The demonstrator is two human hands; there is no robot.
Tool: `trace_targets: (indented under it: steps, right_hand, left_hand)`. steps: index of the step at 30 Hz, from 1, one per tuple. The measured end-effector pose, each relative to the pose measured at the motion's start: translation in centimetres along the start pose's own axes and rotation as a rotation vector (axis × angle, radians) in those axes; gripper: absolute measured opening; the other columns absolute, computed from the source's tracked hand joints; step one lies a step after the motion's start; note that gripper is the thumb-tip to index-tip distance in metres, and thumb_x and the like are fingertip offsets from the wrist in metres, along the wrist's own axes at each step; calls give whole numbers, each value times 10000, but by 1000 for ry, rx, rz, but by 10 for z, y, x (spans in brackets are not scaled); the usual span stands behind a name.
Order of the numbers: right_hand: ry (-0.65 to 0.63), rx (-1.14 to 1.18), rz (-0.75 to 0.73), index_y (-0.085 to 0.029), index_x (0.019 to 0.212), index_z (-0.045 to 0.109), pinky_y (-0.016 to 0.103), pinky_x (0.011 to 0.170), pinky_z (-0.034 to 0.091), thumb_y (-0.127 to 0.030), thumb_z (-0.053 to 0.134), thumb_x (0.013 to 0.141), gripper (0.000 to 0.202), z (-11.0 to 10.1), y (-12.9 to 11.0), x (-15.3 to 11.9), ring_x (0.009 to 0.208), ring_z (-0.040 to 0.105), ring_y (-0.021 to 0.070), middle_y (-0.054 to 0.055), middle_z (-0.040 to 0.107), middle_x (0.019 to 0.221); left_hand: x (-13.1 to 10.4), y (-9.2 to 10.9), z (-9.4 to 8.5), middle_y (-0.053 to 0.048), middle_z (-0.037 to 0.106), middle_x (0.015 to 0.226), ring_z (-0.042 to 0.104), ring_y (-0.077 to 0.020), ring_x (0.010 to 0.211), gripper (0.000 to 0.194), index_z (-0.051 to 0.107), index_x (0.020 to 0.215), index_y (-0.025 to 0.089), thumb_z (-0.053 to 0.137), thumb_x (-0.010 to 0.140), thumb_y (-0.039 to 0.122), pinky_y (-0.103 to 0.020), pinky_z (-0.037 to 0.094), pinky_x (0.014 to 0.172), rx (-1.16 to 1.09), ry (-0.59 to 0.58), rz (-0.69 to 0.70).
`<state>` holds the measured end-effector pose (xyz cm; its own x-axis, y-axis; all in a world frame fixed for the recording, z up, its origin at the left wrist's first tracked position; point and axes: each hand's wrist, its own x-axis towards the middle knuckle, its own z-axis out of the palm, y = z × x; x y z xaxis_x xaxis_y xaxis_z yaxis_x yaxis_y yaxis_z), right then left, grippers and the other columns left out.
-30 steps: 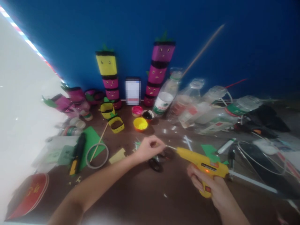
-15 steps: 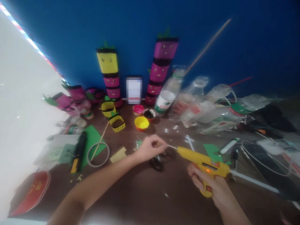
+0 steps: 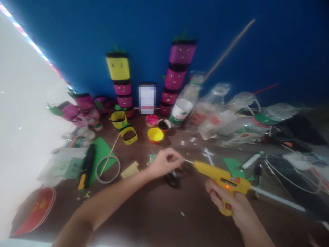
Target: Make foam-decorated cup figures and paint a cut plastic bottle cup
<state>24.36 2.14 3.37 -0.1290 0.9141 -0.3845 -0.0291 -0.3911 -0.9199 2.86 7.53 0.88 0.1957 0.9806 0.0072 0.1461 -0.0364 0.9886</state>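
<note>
Holding the light-looking, stiff glue gun [image 3: 216, 173] above the bench [image 3: 144, 212], the right grip [image 3: 236, 206] wraps its handle [image 3: 225, 210], likely the best hold; the left grip [image 3: 166, 162] pinches beside the nozzle [image 3: 189, 161], contents unclear.

Near tabletop [image 3: 151, 212] free, glue gun [image 3: 214, 172] blocking right
</note>
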Motion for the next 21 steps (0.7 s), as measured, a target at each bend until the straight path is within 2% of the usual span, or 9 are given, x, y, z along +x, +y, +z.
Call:
trace_targets:
  steps: [5,10,18,21]
  right_hand:
    - [28,-4,-7,-170,679,560,196,369,229,-422,697,684,286,1,0,0,373,349,25,-5,552,616]
    - [-2,-18,-6,-170,668,559,197,367,243,-430,692,694,293,-1,1,1,376,342,30,-16,527,570]
    - [32,-10,-28,-178,752,573,194,367,239,-426,696,693,283,-5,5,1,385,333,26,7,576,658]
    - [35,-60,-70,-181,779,582,212,387,246,-439,668,715,280,-13,5,2,407,362,62,-10,530,577]
  left_hand:
    - [0,-1,0,-5,556,720,474,-87,615,123,674,728,152,640,731,270,-218,369,584,-11,-2,-1]
    - [0,-2,0,-3,548,715,464,-79,600,137,670,725,145,640,737,278,-213,367,574,-19,2,-11]
    - [0,-1,0,-6,553,713,454,-75,595,159,669,720,140,635,739,293,-215,355,564,-32,10,-16]
    - [0,-3,0,-11,559,712,468,-81,604,175,670,727,138,643,734,311,-223,363,573,-67,6,-29]
